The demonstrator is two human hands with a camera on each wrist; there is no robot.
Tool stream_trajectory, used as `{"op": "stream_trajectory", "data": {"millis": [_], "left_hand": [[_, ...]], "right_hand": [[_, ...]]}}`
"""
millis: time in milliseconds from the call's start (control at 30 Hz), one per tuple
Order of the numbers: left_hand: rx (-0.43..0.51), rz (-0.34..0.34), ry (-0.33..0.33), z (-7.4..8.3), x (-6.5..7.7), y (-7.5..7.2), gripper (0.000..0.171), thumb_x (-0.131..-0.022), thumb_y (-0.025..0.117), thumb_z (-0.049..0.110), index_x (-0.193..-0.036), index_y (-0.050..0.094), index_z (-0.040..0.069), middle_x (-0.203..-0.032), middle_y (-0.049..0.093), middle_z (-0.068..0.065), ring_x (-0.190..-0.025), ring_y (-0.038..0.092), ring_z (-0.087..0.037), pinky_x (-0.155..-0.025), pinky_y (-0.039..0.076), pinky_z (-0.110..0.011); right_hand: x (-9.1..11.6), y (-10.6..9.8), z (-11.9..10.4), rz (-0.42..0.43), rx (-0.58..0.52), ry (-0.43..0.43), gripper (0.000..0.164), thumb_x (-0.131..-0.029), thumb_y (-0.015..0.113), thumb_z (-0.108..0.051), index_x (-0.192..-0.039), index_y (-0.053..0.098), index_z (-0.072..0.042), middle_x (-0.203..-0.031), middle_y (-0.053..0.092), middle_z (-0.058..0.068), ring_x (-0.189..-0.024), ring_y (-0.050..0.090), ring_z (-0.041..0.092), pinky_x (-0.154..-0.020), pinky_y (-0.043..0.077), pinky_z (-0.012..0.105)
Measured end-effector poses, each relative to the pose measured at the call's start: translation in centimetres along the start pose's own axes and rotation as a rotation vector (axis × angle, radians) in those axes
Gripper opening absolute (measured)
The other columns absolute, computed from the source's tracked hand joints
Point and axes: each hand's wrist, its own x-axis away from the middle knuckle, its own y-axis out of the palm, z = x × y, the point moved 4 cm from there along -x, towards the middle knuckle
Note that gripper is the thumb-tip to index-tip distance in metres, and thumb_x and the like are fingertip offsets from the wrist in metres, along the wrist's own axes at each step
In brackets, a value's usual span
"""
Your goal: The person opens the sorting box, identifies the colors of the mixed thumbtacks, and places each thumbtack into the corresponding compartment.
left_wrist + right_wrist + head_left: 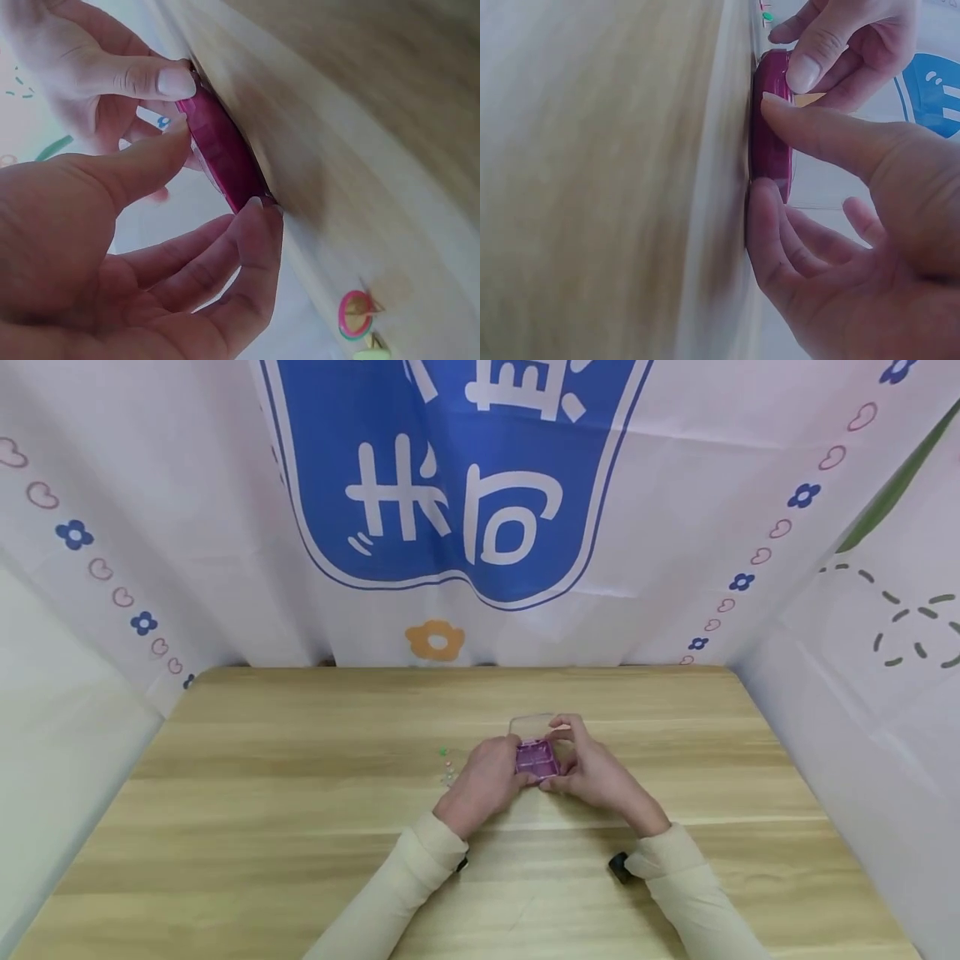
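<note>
A small purple case (536, 764) with inner compartments lies on the table, its clear lid (531, 727) folded back on the far side. My left hand (487, 777) holds its left side, with the thumb near the front edge and curled fingers at the far left corner. At the right side, my right hand (596, 774) grips the case between thumb and fingers. From the wrist views, the case's purple side wall (771, 154) shows between the two hands. Its inside is visible only in the head view, too small for detail.
Left of the left hand lie several tiny coloured pieces (449, 770). Close up, one is a pink-rimmed round piece (355, 315) with a gold centre; a pale green one (373, 349) lies beside it. A white printed curtain (225, 568) borders the wooden table (300, 843).
</note>
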Motion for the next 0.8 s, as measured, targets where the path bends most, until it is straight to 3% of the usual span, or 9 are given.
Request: {"op": "stream_trajectory", "data": {"millis": [167, 400, 533, 667, 800], "left_hand": [[-0.012, 0.013, 0.036, 0.5, -0.5, -0.2, 0.037, -0.082, 0.073, 0.027, -0.104, 0.060, 0.000, -0.086, 0.061, -0.006, -0.074, 0.055, -0.015, -0.067, 0.053, -0.032], [-0.006, -0.026, 0.058, 0.1, -0.4, -0.4, 0.027, -0.084, 0.071, 0.021, -0.101, 0.062, 0.002, -0.086, 0.062, -0.007, -0.073, 0.054, -0.014, -0.066, 0.052, -0.032], [0.003, -0.022, 0.072, -0.2, -0.4, -0.3, 0.026, -0.085, 0.070, 0.022, -0.100, 0.061, 0.003, -0.084, 0.061, -0.006, -0.071, 0.053, -0.014, -0.065, 0.051, -0.031], [0.023, -0.036, 0.045, -0.7, -0.3, -0.2, 0.028, -0.085, 0.071, 0.022, -0.102, 0.060, 0.003, -0.086, 0.062, -0.007, -0.072, 0.054, -0.014, -0.065, 0.051, -0.032], [0.011, -0.040, 0.033, -0.8, -0.3, -0.2, 0.033, -0.084, 0.072, 0.021, -0.107, 0.058, 0.002, -0.091, 0.064, -0.007, -0.076, 0.055, -0.013, -0.070, 0.052, -0.033]], "right_hand": [[0.1, -0.7, -0.1, 0.049, 0.039, -0.017, 0.085, -0.069, 0.082, -0.004, -0.136, 0.032, -0.017, -0.129, 0.052, 0.017, -0.067, 0.063, 0.018, -0.057, 0.057, 0.034], [0.1, -0.3, -0.3, -0.003, 0.079, -0.057, 0.065, -0.071, 0.082, -0.012, -0.128, 0.053, -0.018, -0.094, 0.062, 0.011, -0.066, 0.059, 0.021, -0.053, 0.053, 0.037], [0.0, -0.2, -0.3, 0.015, 0.097, -0.043, 0.059, -0.069, 0.083, -0.013, -0.121, 0.057, -0.018, -0.094, 0.063, 0.009, -0.068, 0.059, 0.019, -0.054, 0.053, 0.036], [0.0, -0.1, 0.0, 0.018, 0.046, 0.008, 0.055, -0.067, 0.084, -0.011, -0.110, 0.050, -0.008, -0.092, 0.064, 0.011, -0.069, 0.062, 0.017, -0.057, 0.056, 0.034], [-0.1, 0.0, 0.5, 0.014, -0.049, 0.048, 0.080, -0.065, 0.085, -0.011, -0.125, 0.034, -0.001, -0.104, 0.059, 0.016, -0.074, 0.063, 0.019, -0.064, 0.057, 0.033]]}}
